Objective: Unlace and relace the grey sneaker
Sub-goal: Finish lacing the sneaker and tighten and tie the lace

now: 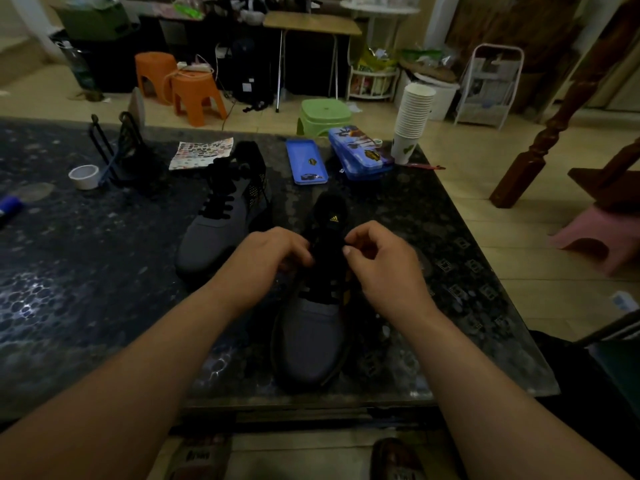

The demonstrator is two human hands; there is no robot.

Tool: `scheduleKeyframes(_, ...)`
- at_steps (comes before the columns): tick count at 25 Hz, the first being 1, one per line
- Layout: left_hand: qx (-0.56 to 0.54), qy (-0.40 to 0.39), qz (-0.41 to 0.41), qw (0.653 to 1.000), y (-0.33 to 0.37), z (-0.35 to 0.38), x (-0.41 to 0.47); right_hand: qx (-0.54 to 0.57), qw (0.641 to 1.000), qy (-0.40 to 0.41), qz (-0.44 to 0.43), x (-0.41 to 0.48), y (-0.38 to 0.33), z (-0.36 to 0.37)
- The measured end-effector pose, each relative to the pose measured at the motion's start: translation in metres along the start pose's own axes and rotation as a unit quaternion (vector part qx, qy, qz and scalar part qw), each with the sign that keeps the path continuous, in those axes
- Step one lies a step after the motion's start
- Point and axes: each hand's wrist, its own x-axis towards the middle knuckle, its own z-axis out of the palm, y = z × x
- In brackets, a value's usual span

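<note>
The grey sneaker point(311, 337) sits at the bench's point(86, 271) near edge, toe at 6 o'clock, its black laces point(322, 292) lost in shadow. The right hand point(384, 268) pinches them. The left hand point(266, 261) curls at 9 o'clock, fingertips hidden, so I cannot tell its grip.

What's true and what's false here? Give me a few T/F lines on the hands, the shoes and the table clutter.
1. The left hand and the right hand both have fingers curled at the laces of the near sneaker. True.
2. The second sneaker lies to the right of the near sneaker. False: it lies to its left and farther back.
3. The paper cups stand stacked near the far right corner of the table. True.
4. The tape roll sits on the second sneaker. False: it sits on the table at the far left, apart from both shoes.
</note>
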Motion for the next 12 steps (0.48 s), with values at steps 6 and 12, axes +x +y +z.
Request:
scheduleKeyframes(6, 0.096, 0.093, -0.007, 0.991, -0.004, 0.012, 0.011, -0.127, 0.987, 0.036, -0.091, 0.002, 0.005, 0.005)
scheduleKeyframes(12, 0.197, 0.126, 0.071, 0.97, -0.003, 0.017, 0.006, -0.156, 0.98, 0.05, -0.115, 0.002, 0.004, 0.005)
